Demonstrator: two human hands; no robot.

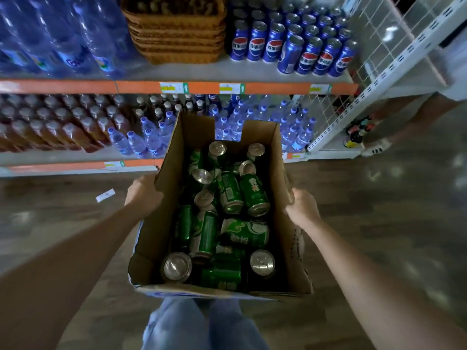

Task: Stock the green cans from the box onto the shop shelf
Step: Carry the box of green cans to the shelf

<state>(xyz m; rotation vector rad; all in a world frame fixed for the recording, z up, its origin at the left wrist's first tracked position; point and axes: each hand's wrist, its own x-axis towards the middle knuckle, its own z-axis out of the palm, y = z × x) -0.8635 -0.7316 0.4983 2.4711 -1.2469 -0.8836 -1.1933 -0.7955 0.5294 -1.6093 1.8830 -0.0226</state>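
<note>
An open cardboard box (166,231) is held in front of me, above the floor and my legs. Several green cans (254,195) lie jumbled inside it, some upright with silver tops showing, some on their sides. My left hand (142,192) grips the box's left wall from outside. My right hand (302,204) grips the right wall's top edge, fingers curled over it. The shop shelf (177,72) stands just beyond the box.
Blue cans (310,56), a stack of wicker baskets (177,34) and packs of water bottles (63,39) fill the upper shelf. Small water bottles (151,140) and tea bottles (58,122) fill the lower one. Another person's legs (404,117) stand at right. A paper slip (105,195) lies on the floor.
</note>
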